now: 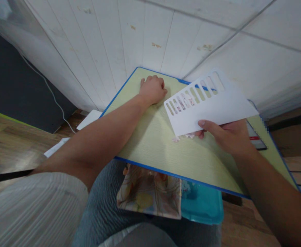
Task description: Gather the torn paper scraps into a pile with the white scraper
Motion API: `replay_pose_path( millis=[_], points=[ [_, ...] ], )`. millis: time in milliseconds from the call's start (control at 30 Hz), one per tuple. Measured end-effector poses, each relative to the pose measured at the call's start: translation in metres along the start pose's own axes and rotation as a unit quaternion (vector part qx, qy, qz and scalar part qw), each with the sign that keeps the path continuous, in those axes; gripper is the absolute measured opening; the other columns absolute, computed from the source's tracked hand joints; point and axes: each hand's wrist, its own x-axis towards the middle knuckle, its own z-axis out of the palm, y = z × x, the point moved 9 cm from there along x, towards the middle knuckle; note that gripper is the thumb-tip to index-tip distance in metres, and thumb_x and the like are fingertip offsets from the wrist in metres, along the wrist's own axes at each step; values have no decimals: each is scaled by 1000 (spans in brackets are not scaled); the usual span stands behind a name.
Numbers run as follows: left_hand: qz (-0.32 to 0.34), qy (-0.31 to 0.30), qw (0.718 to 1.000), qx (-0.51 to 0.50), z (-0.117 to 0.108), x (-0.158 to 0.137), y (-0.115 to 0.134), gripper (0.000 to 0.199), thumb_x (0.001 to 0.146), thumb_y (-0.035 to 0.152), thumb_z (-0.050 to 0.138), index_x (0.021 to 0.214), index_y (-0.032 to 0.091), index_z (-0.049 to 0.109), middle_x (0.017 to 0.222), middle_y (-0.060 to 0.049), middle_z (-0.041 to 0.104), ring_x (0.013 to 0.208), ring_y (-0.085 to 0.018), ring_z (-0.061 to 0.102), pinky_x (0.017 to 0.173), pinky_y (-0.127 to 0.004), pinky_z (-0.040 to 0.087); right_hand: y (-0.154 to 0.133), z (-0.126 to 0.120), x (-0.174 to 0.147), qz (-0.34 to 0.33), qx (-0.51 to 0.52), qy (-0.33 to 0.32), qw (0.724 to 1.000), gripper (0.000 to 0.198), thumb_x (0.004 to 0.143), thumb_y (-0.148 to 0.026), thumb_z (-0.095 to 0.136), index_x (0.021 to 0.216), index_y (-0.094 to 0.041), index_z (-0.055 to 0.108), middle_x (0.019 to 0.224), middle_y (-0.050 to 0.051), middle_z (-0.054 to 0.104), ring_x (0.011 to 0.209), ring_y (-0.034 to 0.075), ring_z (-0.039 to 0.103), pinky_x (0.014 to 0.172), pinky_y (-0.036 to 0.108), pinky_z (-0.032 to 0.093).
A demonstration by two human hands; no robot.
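Note:
My right hand (224, 133) holds a white card (204, 113), thumb on its upper face and fingers beneath. A row of rounded slots runs along the card's far side, long at the right and short at the left. The card is raised and tilted over the yellow-green table (150, 137). Small pale pink scraps (188, 136) lie under its near edge, and similar pieces show through some slots. My left hand (152, 90) rests on the table's far left part with fingers curled in; anything inside them is hidden.
A white plank wall (129, 44) stands behind the blue-edged table, with a cable (217, 48) along it. A flat, dark-edged item (255, 137) lies partly behind my right hand. Below the near edge are a patterned cloth container (150, 199) and a teal plastic container (204, 206).

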Motion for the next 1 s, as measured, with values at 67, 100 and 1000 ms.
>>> replay_pose_path(
  millis=[67,100,1000],
  points=[
    [0,0,1000,3,1,1,-1,35,102,37,71,130,28,90,153,-16,79,156,-47,60,141,-71,34,2,0,-1,-2,-17,1,1000,47,98,-59,93,66,-30,74,67,5,79,62,28,76,62,43,70],
    [1,2,1000,4,1,1,-1,35,102,37,71,130,29,89,152,-15,79,156,-47,60,141,-71,35,2,0,-1,-4,-23,-2,1000,48,99,-59,92,66,-30,75,67,5,79,63,28,76,64,43,70],
    [4,-5,1000,25,0,0,0,35,106,34,68,135,27,87,153,-14,79,156,-43,61,141,-66,38,-16,8,-2,-21,92,-61,994,45,98,-59,97,73,-24,82,67,5,79,55,24,73,52,37,65]
  ],
)
